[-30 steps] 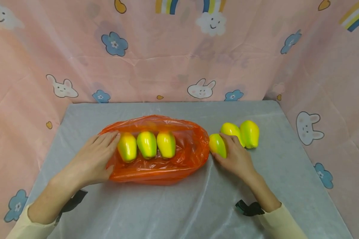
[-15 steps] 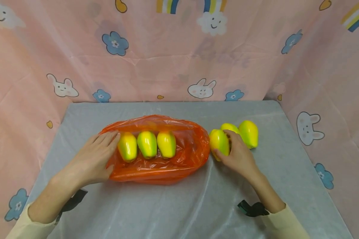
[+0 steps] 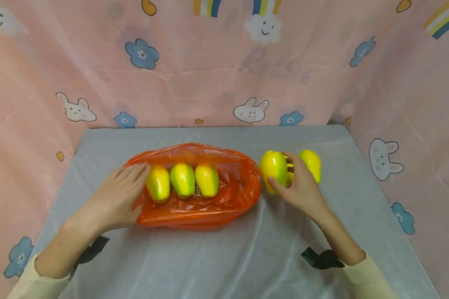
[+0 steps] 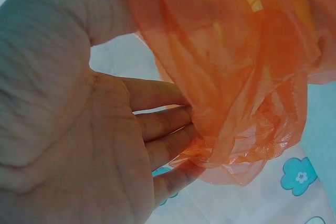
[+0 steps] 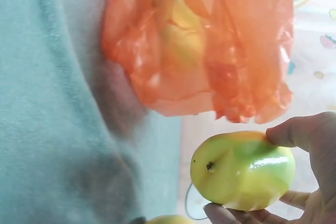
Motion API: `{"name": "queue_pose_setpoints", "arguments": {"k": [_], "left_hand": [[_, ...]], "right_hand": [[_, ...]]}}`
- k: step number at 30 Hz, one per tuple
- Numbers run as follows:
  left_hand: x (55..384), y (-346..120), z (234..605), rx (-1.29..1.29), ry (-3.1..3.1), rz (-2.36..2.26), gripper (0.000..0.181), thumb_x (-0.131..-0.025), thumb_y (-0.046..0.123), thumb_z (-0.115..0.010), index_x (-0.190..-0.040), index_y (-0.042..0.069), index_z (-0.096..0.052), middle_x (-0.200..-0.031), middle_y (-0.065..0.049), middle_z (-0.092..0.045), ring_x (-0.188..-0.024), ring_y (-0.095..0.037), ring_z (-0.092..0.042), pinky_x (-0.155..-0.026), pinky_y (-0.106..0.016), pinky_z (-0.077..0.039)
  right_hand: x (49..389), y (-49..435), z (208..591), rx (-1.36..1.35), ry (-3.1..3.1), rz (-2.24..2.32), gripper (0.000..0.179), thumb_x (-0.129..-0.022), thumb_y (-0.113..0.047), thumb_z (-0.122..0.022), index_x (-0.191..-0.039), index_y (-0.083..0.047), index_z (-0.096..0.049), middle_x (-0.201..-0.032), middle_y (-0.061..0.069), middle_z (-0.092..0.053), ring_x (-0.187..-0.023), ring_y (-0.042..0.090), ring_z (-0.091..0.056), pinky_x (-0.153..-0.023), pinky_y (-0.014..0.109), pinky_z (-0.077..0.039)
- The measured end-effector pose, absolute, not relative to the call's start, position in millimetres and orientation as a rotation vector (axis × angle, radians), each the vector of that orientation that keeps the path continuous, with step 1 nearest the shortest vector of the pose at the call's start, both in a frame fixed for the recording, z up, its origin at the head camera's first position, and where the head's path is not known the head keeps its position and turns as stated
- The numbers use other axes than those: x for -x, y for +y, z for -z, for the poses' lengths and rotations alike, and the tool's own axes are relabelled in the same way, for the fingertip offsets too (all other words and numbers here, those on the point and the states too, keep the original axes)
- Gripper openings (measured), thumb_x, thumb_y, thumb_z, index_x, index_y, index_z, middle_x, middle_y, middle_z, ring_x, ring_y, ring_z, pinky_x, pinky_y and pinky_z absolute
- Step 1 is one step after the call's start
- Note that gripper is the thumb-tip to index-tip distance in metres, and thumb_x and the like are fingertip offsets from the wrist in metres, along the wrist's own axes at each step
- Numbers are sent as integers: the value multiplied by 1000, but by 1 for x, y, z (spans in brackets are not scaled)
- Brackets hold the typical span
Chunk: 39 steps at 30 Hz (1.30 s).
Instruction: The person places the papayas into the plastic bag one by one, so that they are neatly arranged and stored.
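My left hand rests at the left rim of an orange plastic bag. In the left wrist view its fingers look nearly straight, with the tips hidden behind the translucent plastic. Three yellow-green mangoes stand in a row in the bag, the middle mango between two others. My right hand grips another mango between thumb and fingers, just right of the bag's right end. The right wrist view shows this held mango with its dark stem spot, apart from the bag.
Behind my right hand stands one more mango; another is mostly hidden by the fingers. A grey cloth covers the table. Pink printed curtain encloses the back and sides. Dark straps circle both wrists.
My right hand has raised its mango from beside the bag, moving slightly away toward the back and turning it more upright. The left hand and the bag stay put.
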State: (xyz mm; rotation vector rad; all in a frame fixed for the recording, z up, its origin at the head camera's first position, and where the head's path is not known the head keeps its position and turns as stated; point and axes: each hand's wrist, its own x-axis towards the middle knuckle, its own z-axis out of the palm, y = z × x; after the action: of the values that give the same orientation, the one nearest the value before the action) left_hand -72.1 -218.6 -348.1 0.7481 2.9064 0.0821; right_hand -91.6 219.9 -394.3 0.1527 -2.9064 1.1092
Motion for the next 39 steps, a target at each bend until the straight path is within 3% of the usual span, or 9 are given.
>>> {"name": "queue_pose_setpoints", "arguments": {"k": [12, 24, 39], "left_hand": [[72, -218, 350, -742, 2897, -91, 91, -81, 18, -85, -156, -8, -43, -164, -29, -44, -150, -47, -43, -125, -68, -33], [73, -218, 349, -749, 2896, -123, 89, -81, 17, -84, -156, -8, -43, -164, -29, -44, -151, -47, -42, -126, -69, -31], [74, -218, 346, -738, 2891, -102, 90, -80, 17, -85, -156, -9, -43, -163, -30, -45, -149, -48, -43, -125, -69, -32]], "right_hand": [[92, 216, 368, -215, -2895, -1211, 82, -95, -27, -78, -161, -7, -34, -149, 25, -52, -127, 47, -63, -90, 59, -64], [95, 200, 339, -352, -2786, -1163, 77, -92, -20, -80, -155, -4, -39, -151, 20, -53, -125, 43, -65, -85, 57, -66], [115, 153, 306, -548, -2876, -1198, 81, -91, -30, -83, -156, -12, -39, -150, 9, -55, -127, 30, -66, -84, 42, -67]]}}
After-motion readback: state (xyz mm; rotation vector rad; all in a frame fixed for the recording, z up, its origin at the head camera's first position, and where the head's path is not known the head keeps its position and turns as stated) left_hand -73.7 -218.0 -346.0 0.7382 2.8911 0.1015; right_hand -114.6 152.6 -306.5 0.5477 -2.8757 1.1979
